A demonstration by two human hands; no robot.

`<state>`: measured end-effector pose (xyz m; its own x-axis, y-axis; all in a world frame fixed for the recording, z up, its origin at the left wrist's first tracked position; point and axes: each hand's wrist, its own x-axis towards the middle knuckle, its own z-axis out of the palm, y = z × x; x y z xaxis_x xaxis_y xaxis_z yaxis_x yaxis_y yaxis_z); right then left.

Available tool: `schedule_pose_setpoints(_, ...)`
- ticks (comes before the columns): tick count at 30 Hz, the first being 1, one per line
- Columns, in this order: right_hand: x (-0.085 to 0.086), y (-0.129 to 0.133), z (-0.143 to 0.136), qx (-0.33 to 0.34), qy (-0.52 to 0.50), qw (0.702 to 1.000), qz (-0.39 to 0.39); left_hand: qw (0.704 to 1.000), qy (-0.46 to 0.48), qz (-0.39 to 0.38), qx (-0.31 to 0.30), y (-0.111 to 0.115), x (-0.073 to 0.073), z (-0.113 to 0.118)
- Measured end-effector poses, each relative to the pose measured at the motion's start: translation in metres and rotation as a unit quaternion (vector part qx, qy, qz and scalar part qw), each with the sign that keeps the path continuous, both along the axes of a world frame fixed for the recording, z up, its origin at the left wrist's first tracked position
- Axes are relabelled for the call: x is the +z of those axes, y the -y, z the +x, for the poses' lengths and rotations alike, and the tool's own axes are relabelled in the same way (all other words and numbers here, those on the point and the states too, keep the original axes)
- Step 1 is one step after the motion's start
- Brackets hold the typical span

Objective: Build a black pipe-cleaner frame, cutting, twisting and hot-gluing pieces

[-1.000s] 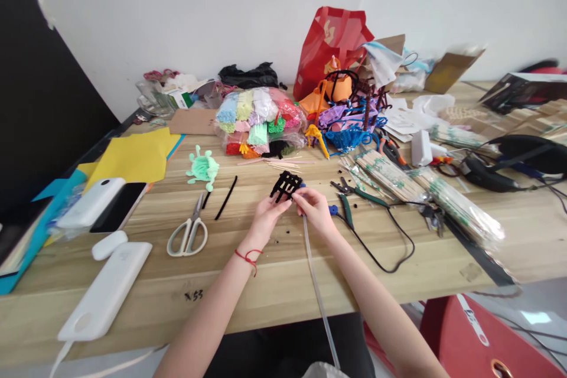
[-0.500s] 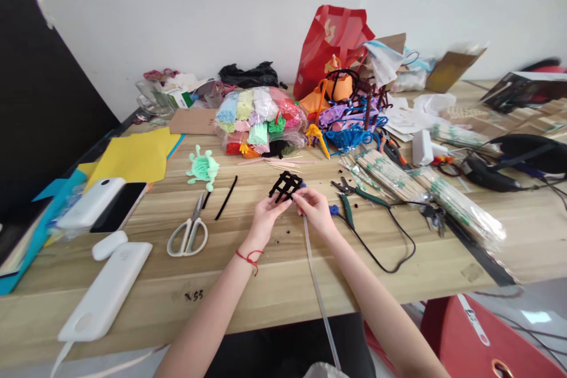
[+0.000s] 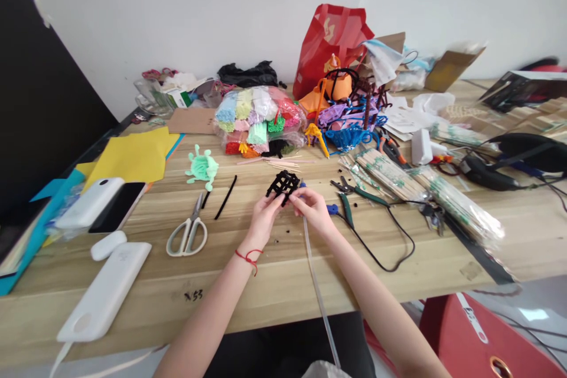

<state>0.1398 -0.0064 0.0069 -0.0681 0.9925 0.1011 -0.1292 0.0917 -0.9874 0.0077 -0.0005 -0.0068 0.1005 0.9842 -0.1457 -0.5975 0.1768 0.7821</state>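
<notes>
Between my two hands is a small black lattice of pipe cleaners [image 3: 283, 183], held just above the table. My left hand [image 3: 264, 217] pinches its lower left side, a red string bracelet round the wrist. The fingers of my right hand [image 3: 311, 211] are closed at its lower right edge. Under my right hand lies a blue glue gun [image 3: 332, 209], mostly hidden, with a long clear glue stick [image 3: 316, 283] running toward my lap. To the left lie two black pipe cleaner pieces [image 3: 226, 197], scissors [image 3: 188, 233] and a mint-green pipe cleaner figure [image 3: 202, 169].
Green-handled pliers [image 3: 348, 209] and a black cord lie to the right, near bundled wooden sticks [image 3: 390, 174]. Bagged coloured pipe cleaners [image 3: 261, 118] and a red bag [image 3: 332, 47] stand behind. White power banks [image 3: 106, 292] and a phone [image 3: 119, 207] are at left.
The black lattice has turned and tilted a little in my hands, and its lower edge now points down between them. My fingers have shifted slightly. Everything else lies as before.
</notes>
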Motion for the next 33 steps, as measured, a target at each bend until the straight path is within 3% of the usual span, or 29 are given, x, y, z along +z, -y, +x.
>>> schedule_pose_setpoints(11,-0.0028,0.0007,-0.0033,-0.065,-0.008,0.998,0.024,0.996,-0.055,0.039,-0.053,0.0009,0.0001,-0.0024)
schedule_pose_setpoints(18,0.0013,0.0034,-0.0062,-0.081,-0.006,0.996,0.036,0.997,-0.071,0.022,-0.019,0.0006,0.0002,-0.0011)
schedule_pose_setpoints(26,0.0006,0.0040,-0.0050,-0.087,-0.042,0.995,-0.004,0.998,-0.044,0.018,-0.043,0.0003,-0.0008,-0.0014)
schedule_pose_setpoints(33,-0.0023,0.0026,-0.0038,-0.072,-0.038,0.997,0.004,0.999,-0.052,-0.001,-0.016,-0.0002,0.0008,-0.0001)
